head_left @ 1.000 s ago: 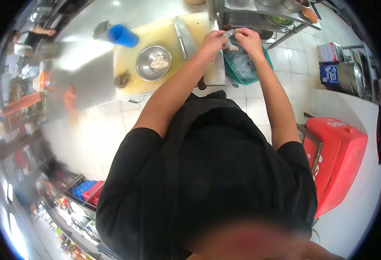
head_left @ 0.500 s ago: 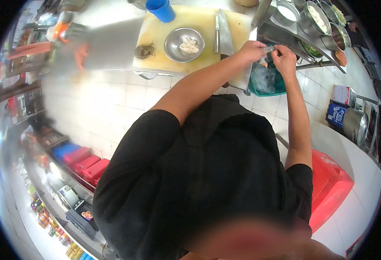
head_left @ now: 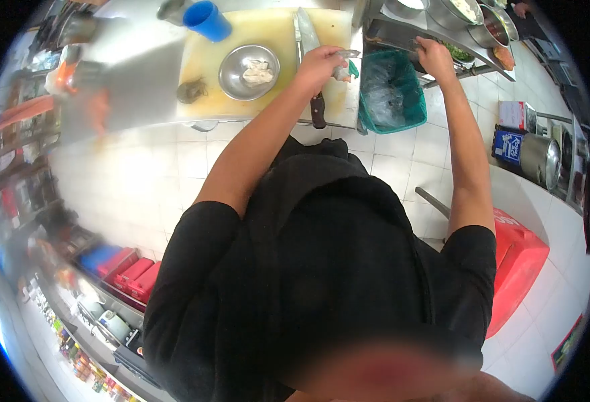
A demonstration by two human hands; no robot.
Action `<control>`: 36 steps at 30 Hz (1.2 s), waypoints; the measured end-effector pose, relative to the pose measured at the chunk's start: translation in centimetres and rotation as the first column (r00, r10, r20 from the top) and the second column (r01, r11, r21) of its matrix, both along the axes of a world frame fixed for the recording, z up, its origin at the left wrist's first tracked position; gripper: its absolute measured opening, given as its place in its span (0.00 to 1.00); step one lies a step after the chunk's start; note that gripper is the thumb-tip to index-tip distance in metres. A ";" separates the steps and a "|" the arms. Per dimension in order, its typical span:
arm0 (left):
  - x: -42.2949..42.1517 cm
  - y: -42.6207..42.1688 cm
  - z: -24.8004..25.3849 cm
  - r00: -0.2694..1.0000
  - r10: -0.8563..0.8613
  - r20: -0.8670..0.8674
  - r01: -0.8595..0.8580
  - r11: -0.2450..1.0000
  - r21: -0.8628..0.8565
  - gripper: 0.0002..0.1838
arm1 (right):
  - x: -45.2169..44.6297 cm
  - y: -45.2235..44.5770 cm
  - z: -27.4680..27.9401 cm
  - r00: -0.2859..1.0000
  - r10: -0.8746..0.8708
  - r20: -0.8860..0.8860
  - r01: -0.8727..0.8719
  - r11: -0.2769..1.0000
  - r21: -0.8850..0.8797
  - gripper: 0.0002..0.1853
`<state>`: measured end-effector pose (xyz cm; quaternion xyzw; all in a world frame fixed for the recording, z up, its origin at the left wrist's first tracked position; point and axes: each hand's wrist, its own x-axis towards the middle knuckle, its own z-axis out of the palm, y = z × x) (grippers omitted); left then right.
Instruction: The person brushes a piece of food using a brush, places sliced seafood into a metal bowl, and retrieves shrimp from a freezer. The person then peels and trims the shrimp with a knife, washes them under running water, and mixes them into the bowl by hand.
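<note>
My left hand (head_left: pixel 322 67) is closed on a small greyish piece (head_left: pixel 340 71), which looks like a shrimp, over the right edge of the yellowed cutting board (head_left: pixel 234 43). Over the right side of the green bin (head_left: pixel 393 127), my right hand (head_left: pixel 434 57) has its fingers pinched together; whether anything is between them is too small to tell. A metal bowl (head_left: pixel 228 84) on the board holds pale peeled pieces (head_left: pixel 258 72). Left of the bowl lies a dark shrimp-like clump (head_left: pixel 191 92). Two knives (head_left: pixel 306 30) rest beside my left hand.
A blue cup (head_left: pixel 207 21) stands at the board's back left. Metal shelving (head_left: pixel 436 30) with pots and greens is at the upper right. Below my right arm is a red container (head_left: pixel 519 268). A stockpot (head_left: pixel 540 161) stands farther right.
Both hands were together over the green bin. Now they are apart, my left hand with the piece moved left over the board and my right hand still near the bin. The view has shifted too.
</note>
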<state>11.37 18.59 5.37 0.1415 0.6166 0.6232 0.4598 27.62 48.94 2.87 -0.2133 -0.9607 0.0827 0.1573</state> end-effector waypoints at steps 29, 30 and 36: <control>-6.6 -15.3 -4.3 0.185 -0.170 -0.968 -0.006 0.985 -0.174 0.21 | -15.7 -30.1 -1.4 0.994 -0.034 0.107 0.045 0.994 -0.102 0.11; -6.8 -15.5 -4.7 0.170 -0.166 -0.971 0.011 0.986 -0.166 0.20 | -16.6 -29.9 -2.2 0.981 -0.081 0.179 0.096 0.993 -0.074 0.10; -6.4 -16.6 -6.5 0.188 -0.101 -0.977 0.054 0.994 -0.093 0.18 | -19.1 -32.0 2.0 0.879 -0.167 0.447 0.182 0.983 0.010 0.19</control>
